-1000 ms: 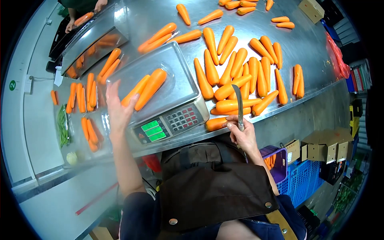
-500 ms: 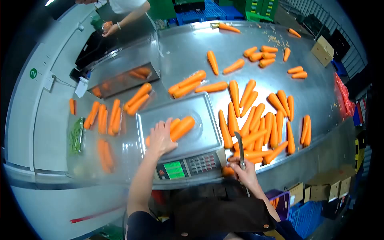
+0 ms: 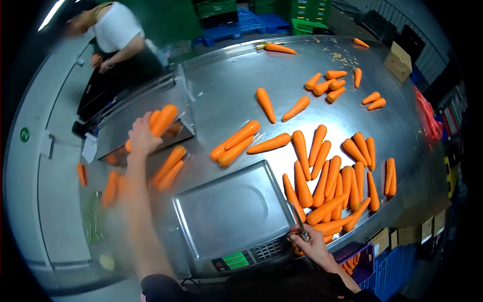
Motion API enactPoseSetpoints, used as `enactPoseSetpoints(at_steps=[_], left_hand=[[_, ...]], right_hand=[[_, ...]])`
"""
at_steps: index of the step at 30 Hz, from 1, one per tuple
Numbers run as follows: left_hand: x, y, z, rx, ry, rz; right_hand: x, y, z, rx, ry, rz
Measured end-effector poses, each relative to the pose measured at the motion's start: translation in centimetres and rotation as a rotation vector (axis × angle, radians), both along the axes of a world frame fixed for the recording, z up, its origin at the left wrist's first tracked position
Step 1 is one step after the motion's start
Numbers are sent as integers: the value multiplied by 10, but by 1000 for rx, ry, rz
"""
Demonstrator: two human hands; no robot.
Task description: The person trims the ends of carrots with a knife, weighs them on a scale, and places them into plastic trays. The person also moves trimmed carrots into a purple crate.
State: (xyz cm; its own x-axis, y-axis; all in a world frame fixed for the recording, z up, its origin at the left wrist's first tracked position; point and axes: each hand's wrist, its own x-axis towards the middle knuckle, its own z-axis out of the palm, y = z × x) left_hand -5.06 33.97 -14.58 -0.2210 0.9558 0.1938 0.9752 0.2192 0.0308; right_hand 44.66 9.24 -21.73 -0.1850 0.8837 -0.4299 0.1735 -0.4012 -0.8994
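Observation:
My left hand [image 3: 143, 137] is closed around a few carrots [image 3: 163, 120], held up in front of the steel box [image 3: 151, 138]. The scale's steel tray [image 3: 234, 211] has nothing on it, and its green display [image 3: 235, 260] is lit. Beside the scale's right edge, my right hand [image 3: 309, 242] is closed on a knife [image 3: 298, 219] with a curved blade pointing up and away. Just right of that hand and beyond it lies a large group of loose carrots [image 3: 332, 176]. Bagged carrots [image 3: 235, 143] rest behind the scale.
More carrots [image 3: 327, 86] lie toward the far side of the steel table [image 3: 221, 85]. A co-worker [image 3: 118, 35] stands at the far left. A cardboard box [image 3: 398, 62] and red plastic [image 3: 427, 110] are at the right. A purple crate [image 3: 370, 261] sits below the near edge.
My left hand has lifted the carrots off the scale and carried them left and away toward the steel box. My right hand still has the knife. The view has shifted.

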Motion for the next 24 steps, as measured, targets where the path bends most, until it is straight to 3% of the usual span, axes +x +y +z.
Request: enactPoseSetpoints(at_steps=[3, 6, 7, 11, 12, 13, 14, 17, 18, 19, 24], left_hand=[[-38, 41, -28, -44, -81, 102], [-61, 44, -62, 269, 138, 107], [-48, 31, -61, 365, 222, 134], [-24, -73, -61, 350, -62, -36], [-17, -107, -71, 319, -123, 92], [-24, -149, -76, 178, -168, 30], [12, -185, -57, 190, -625, 208], [8, -314, -109, -60, -177, 302], [-3, -358, -138, -212, -245, 378], [-7, -378, -154, -362, -310, 457], [79, -408, -165, -519, -112, 409]], right_hand=[[1, -1, 7, 25, -52, -37], [0, -1, 13, -7, -55, -78], [0, -2, 15, -23, -50, -89], [1, -1, 12, 38, -123, 19], [2, -3, 2, 139, -120, 18], [2, -1, 7, 169, -139, 51], [2, 2, 12, 196, -155, 87], [4, -1, 14, 240, -134, 130], [3, -3, 14, 247, -119, 148], [3, -5, 14, 259, -103, 170], [2, -22, 13, 356, -74, 285]])
